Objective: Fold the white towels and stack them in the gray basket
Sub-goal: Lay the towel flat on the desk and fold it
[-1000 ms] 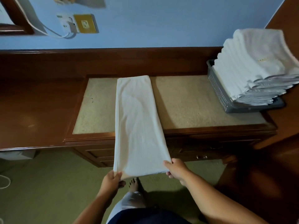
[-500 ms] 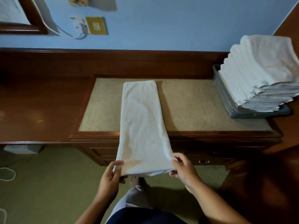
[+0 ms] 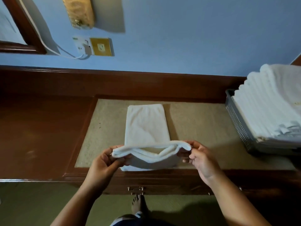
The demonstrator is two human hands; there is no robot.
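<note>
Folding that one in half now? my helper asks.

"That's how I read it," I say. "The towel (image 3: 146, 126) lies as a long narrow strip on the tan panel (image 3: 195, 121) of the desk (image 3: 40, 128). Its far end is flat and its near end is raised off the front edge. My left hand (image 3: 104, 162) pinches the near left corner between thumb and fingers, and my right hand (image 3: 200, 160) pinches the near right corner the same way."

"The edge sags between your hands."

"Yes, the layers gape open in the middle. I judge I should draw my hands a little apart first, so the edge goes taut and the layers close up."

"And then?"

"Carry the near edge straight away from me and lay it on the far edge, corner to corner. Both hands should travel level, or one side lands short and the fold skews. Terry cloth is soft and slides on itself, so I would set it down gently and smooth it flat from the fold outward."

"Where does it go after?"

"Into the basket (image 3: 236, 121), at the right end of the desk and well apart from this towel. The pile (image 3: 268, 101) in it already rises above the rim and leans, so I expect a neat, flat fold will matter for balance."
</note>
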